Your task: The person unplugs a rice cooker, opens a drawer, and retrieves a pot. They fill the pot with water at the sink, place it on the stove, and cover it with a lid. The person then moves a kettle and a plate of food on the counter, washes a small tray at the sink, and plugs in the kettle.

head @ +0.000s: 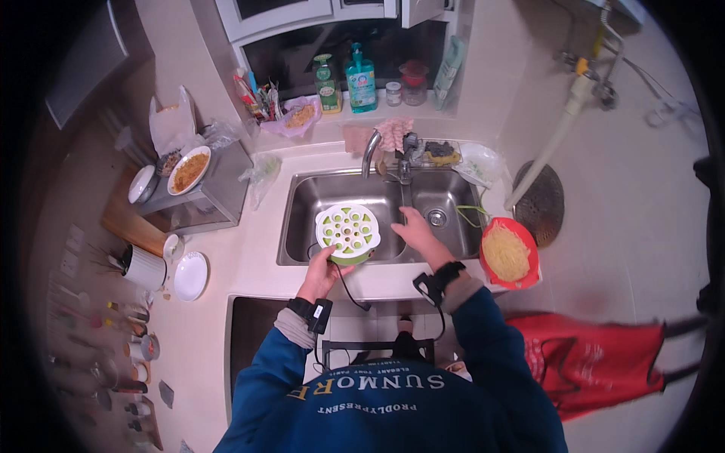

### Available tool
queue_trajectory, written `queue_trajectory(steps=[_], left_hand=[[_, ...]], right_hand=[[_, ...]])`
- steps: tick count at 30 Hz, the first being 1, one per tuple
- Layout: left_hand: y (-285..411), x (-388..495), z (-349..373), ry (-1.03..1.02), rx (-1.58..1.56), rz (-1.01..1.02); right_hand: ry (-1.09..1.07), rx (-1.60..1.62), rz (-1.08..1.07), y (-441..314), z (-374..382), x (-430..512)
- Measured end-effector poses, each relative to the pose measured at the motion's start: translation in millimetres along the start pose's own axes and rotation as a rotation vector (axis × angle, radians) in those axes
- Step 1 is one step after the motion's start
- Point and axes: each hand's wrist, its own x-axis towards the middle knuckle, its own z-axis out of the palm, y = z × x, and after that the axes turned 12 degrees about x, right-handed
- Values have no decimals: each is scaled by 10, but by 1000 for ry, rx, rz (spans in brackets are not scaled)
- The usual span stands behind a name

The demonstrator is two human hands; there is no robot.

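A small green electric egg cooker [347, 232] is tilted slightly over the left basin of the steel sink [300, 192]. Its white perforated egg tray lies on top, with no lid on it. My left hand [322, 276] grips its near left side, thumb at the tray's rim and fingers beneath. The black power cord [352, 294] hangs past the counter edge, its end free. Above the divider between the two basins, my right hand [417, 229] is held with fingers apart and nothing in it. The curved faucet [371, 153] stands behind the egg cooker.
A red basket of pale shreds [506, 253] sits on the counter right of the sink. Soap bottles [361, 82] line the windowsill. On the left are a white plate [191, 276] and a metal appliance [218, 204] bearing bowls. A red bag [595, 357] hangs at right.
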Motion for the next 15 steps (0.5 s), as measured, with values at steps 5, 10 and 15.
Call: queue_trajectory(steps=[5,10,15], left_hand=[[-43,774,18,114,-69,-76],[-106,1319,27,184,-120,-92],[-227,1661,48,182,-156,-118]], right_hand=[[-179,-168,90,364,158,1190],[-348,-246,87,735,375,1957],[-463,-268,67,918,443,2102]])
